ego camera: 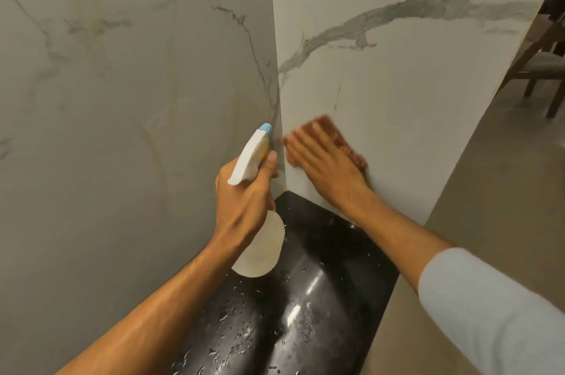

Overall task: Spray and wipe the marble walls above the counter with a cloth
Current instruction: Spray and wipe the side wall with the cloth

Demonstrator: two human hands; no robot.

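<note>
Two white marble walls with grey veins meet in a corner: the left wall (pixel 122 99) and the right wall (pixel 412 75). My left hand (pixel 244 200) grips a white spray bottle (pixel 260 249) with a blue nozzle, held upright close to the corner. My right hand (pixel 324 160) lies flat with fingers spread, pressing a reddish-brown cloth (pixel 342 139) against the lower part of the right wall, just above the counter. The cloth looks blurred. Most of the cloth is hidden under my hand.
A glossy black counter (pixel 305 298) with water droplets runs below the walls and ends at the right wall's edge. Beyond that edge lies a beige floor (pixel 489 191) with a wooden chair (pixel 547 66) at the far right.
</note>
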